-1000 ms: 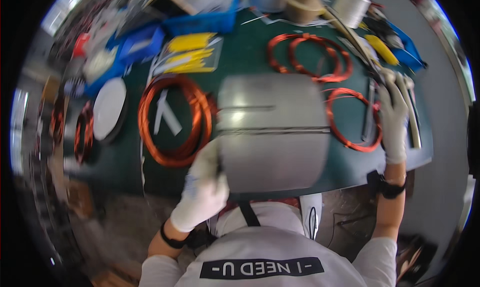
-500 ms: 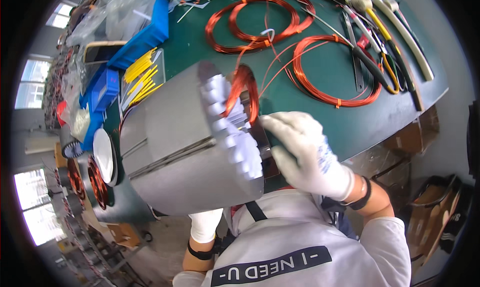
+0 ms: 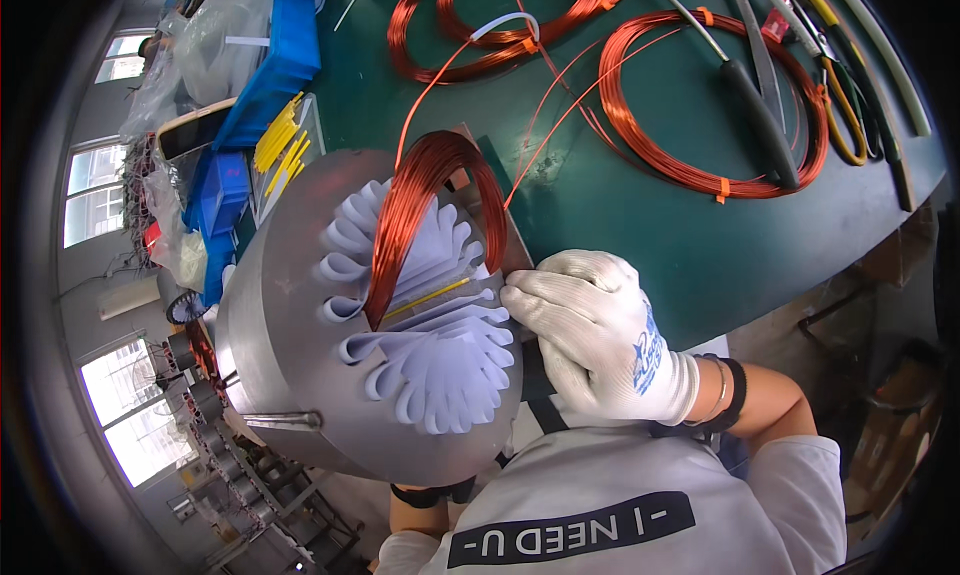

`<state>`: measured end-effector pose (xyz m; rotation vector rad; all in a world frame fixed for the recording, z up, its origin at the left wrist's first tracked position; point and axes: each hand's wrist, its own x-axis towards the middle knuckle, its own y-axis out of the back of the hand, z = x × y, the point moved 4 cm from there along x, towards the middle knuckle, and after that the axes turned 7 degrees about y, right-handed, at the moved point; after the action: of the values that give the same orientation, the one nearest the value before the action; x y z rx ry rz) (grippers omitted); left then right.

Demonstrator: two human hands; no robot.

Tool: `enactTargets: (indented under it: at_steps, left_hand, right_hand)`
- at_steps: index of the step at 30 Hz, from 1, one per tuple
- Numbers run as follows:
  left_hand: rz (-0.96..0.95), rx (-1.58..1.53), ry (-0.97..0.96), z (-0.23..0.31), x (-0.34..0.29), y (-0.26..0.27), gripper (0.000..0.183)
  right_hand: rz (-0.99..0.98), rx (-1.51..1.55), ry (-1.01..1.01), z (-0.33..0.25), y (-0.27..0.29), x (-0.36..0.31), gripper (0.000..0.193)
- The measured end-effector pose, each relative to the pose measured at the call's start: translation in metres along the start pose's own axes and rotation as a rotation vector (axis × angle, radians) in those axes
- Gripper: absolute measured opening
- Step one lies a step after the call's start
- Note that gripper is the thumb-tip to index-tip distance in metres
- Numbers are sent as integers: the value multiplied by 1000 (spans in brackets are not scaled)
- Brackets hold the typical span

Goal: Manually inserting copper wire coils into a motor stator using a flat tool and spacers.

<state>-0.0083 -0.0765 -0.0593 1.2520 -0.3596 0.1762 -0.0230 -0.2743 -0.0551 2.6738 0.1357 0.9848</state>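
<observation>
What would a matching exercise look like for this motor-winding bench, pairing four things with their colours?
Things:
1. wire coil looped over the stator
2. slot insulation paper
3. glove on the right hand
4. storage bin at the table's far left

Colours:
A. blue
B. copper-orange
C. white
D. pale lavender

Pairs: 1-B, 2-D, 3-C, 4-A

Grey stator [image 3: 300, 395] tilted, copper coil [image 3: 415, 210] looped through.
</observation>
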Motion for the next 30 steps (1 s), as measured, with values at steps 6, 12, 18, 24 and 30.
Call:
enactTargets:
  at_steps: [6, 12, 18, 24, 30]
  left_hand:
    - [-35, -17, -14, 6, 2, -5, 31]
    - [-145, -37, -17, -2, -47, 3, 34]
    - [-219, -86, -87, -30, -92, 16, 36]
    - [-186, -163, -41, -32, -99, 24, 32]
    - [-105, -258, 60, -34, -104, 18, 35]
  right_hand:
    - [-4, -56, 35, 6, 4, -4, 42]
    - [-95, 114, -154, 0, 60, 14, 30]
    - [216, -663, -197, 90, 238, 148, 31]
    - [-419, -1165, -550, 255, 286, 211, 31]
    - [-462, -1522, -451, 273, 258, 220, 27]
